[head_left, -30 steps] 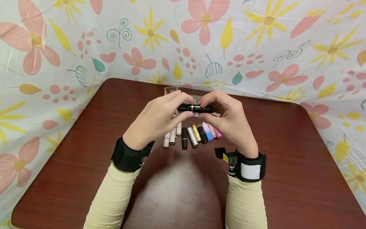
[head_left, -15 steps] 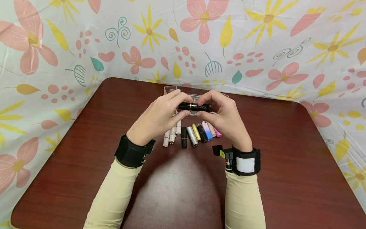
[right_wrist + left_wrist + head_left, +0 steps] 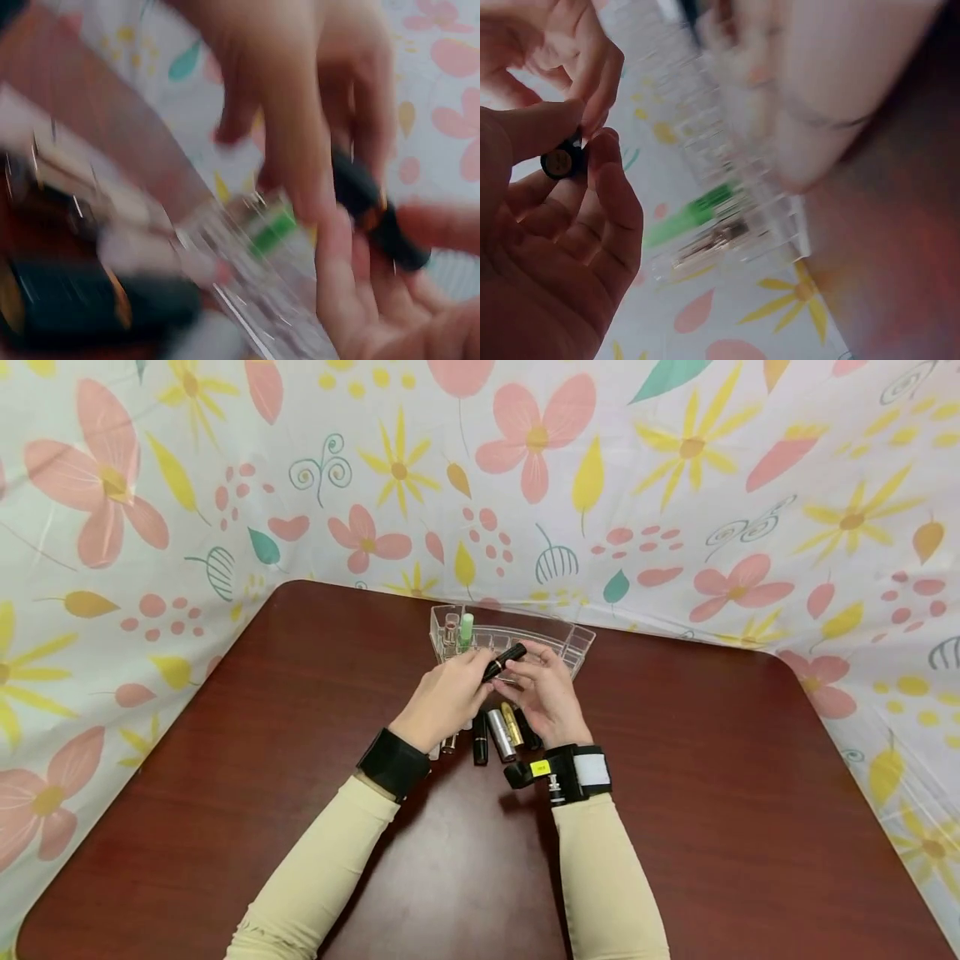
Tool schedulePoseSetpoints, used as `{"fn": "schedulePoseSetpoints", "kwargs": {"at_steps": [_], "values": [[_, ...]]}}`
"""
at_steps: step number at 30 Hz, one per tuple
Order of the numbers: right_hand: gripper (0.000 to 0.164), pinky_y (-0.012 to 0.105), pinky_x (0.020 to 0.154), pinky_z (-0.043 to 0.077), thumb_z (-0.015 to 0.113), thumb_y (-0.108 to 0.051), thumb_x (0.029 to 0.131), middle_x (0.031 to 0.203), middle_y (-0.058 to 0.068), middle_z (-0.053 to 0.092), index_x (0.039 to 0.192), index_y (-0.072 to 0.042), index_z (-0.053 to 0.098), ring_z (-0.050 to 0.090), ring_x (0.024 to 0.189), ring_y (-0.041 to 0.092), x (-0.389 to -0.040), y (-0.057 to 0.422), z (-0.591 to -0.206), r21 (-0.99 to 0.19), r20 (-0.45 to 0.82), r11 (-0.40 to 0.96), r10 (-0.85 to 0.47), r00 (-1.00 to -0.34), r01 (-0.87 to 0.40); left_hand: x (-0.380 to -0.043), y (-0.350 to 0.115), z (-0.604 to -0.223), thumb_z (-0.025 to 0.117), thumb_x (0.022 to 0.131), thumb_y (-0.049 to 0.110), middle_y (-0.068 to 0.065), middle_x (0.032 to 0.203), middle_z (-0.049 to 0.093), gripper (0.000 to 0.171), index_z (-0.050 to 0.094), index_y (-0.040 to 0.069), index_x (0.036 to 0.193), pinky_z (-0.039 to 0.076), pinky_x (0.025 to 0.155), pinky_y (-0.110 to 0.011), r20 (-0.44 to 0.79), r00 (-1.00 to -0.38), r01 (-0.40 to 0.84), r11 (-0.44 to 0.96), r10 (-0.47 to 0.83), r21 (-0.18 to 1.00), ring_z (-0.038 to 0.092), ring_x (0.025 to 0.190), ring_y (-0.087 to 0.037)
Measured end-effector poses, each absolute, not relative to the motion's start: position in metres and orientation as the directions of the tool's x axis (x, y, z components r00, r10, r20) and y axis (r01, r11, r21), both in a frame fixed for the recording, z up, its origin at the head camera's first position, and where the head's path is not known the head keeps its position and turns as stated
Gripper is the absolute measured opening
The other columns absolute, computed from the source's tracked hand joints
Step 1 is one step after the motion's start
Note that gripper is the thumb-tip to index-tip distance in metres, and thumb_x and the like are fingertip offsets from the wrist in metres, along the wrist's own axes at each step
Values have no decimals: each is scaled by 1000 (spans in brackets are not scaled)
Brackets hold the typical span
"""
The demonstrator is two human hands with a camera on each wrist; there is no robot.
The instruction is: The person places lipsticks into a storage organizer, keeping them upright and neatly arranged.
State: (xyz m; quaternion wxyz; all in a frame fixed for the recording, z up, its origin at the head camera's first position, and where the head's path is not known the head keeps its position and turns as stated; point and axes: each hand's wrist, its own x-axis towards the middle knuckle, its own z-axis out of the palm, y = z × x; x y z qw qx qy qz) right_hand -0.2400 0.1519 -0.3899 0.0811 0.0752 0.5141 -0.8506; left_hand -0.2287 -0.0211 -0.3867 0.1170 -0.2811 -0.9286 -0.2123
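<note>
A black lipstick tube (image 3: 504, 662) with a thin gold band is held above the table, slanting up to the right in the head view. My left hand (image 3: 442, 697) pinches its lower end; in the left wrist view a round label shows on the tube's end between thumb and fingers. Fingers of my right hand (image 3: 547, 693) are at the upper end, and in the right wrist view thumb and fingers close on the tube from both sides. Behind the hands stands a clear organizer (image 3: 576, 647) with small compartments. A green-capped tube (image 3: 467, 628) and a pinkish clear-capped tube (image 3: 451, 628) stand in its left part.
Between the wrists, several lipsticks lie in a row: a black one with a gold band (image 3: 480, 740), a silver one (image 3: 500, 735) and a gold one (image 3: 512, 724) among them. Others are partly hidden by the hands. A floral cloth (image 3: 660, 510) hangs behind the brown table (image 3: 712, 760).
The lipstick has turned from level to slanted. My left hand has moved right and my right hand left, turning its palm inward. The tubes in the organizer have come into sight.
</note>
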Motion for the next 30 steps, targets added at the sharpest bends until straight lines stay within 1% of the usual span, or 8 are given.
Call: {"fn": "schedulePoseSetpoints", "kwargs": {"at_steps": [5, 9, 13, 16, 23, 26, 28, 30], "values": [[49, 41, 99, 54, 53, 5, 100, 138, 12, 49, 144, -11, 40, 64, 101, 21, -241, 142, -395, -775, -312, -579, 3, -950, 252, -231, -21, -394, 67, 99, 22, -9, 119, 65, 42, 57, 9, 137, 57, 82, -42, 358, -783, 605, 756, 509, 249, 65, 105, -28], [56, 46, 109, 49, 53, 2, 101, 136, 8, 47, 152, -12, 36, 61, 108, 23, -240, 139, -397, -768, -313, -603, 58, -948, 217, -232, -25, -396, 68, 98, 27, -14, 133, 57, 52, 52, 9, 144, 54, 88, -49, 319, -805, 583, 766, 500, 271, 60, 116, -32], [56, 47, 108, 48, 54, 1, 101, 128, 6, 48, 152, -14, 37, 60, 104, 22, -237, 138, -404, -755, -308, -631, 103, -946, 177, -234, -27, -402, 67, 99, 32, -20, 146, 45, 59, 47, 7, 149, 52, 95, -54, 202, -851, 525, 797, 485, 298, 52, 128, -37], [56, 45, 105, 48, 52, 1, 102, 126, 6, 48, 154, -16, 37, 57, 104, 21, -237, 138, -409, -732, -314, -658, 94, -945, 178, -235, -28, -407, 67, 99, 31, -21, 149, 43, 58, 49, 5, 147, 50, 99, -53, 134, -866, 499, 812, 482, 302, 48, 131, -38], [52, 38, 97, 49, 51, -2, 104, 129, 9, 53, 152, -16, 38, 57, 107, 20, -247, 130, -407, -677, -330, -709, 55, -943, 195, -237, -31, -412, 67, 99, 32, -18, 150, 43, 59, 50, 2, 147, 51, 100, -48, 104, -872, 488, 830, 479, 271, 45, 134, -37], [46, 38, 95, 52, 56, -4, 102, 133, 13, 55, 145, -14, 45, 61, 99, 18, -263, 126, -399, -770, -275, -614, 77, -958, 172, -237, -31, -413, 66, 100, 33, -17, 150, 42, 56, 52, 3, 146, 51, 100, -47, 91, -871, 489, 834, 483, 254, 44, 135, -37], [43, 44, 98, 53, 59, -3, 100, 136, 18, 57, 141, -11, 49, 63, 93, 19, -277, 123, -392, -868, -194, -480, 96, -976, 125, -236, -30, -413, 64, 101, 33, -17, 152, 40, 54, 52, 4, 145, 50, 100, -48, 76, -872, 486, 837, 484, 253, 43, 137, -37], [41, 49, 101, 52, 60, -1, 99, 131, 16, 60, 138, -10, 52, 64, 92, 19, -293, 122, -386, -946, -107, -315, 105, -989, 70, -235, -29, -411, 64, 101, 33, -18, 152, 39, 53, 53, 5, 145, 49, 101, -49, 68, -873, 483, 839, 483, 251, 42, 137, -38]]}}
